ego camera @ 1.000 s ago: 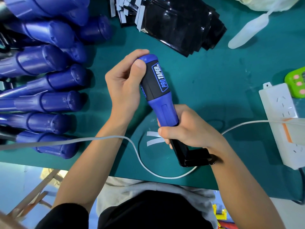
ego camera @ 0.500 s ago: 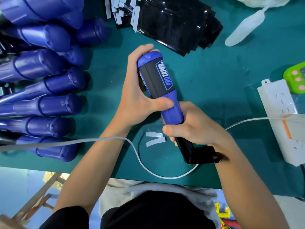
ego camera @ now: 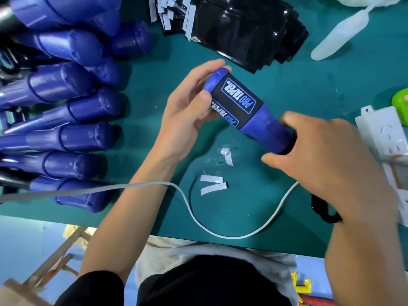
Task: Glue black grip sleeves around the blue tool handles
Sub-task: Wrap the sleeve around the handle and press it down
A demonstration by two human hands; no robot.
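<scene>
A blue tool handle (ego camera: pixel 268 128) lies slanted above the green table, butt end up-left. Around its thick part sits a black grip sleeve (ego camera: pixel 237 102) printed "PRO TAPER". My left hand (ego camera: pixel 187 109) cups the butt end, thumb on the sleeve's edge. My right hand (ego camera: pixel 318 151) grips the narrow lower end and hides the black tool part beyond it. A stack of loose black sleeves (ego camera: pixel 240 29) with white backing strips lies at the top middle. Several bare blue handles (ego camera: pixel 66 135) are piled on the left.
Three peeled white strips (ego camera: pixel 213 184) lie on the table (ego camera: pixel 331 89) under the handle. A white cable (ego camera: pixel 187 202) loops along the near edge. A white power strip (ego camera: pixel 388 146), a green timer (ego camera: pixel 400 100) and a white plastic spatula (ego camera: pixel 340 38) sit on the right.
The handle swung from nearly upright to slanting down-right and turned, showing two logos. My right hand slid right along it. A third white strip now lies on the table.
</scene>
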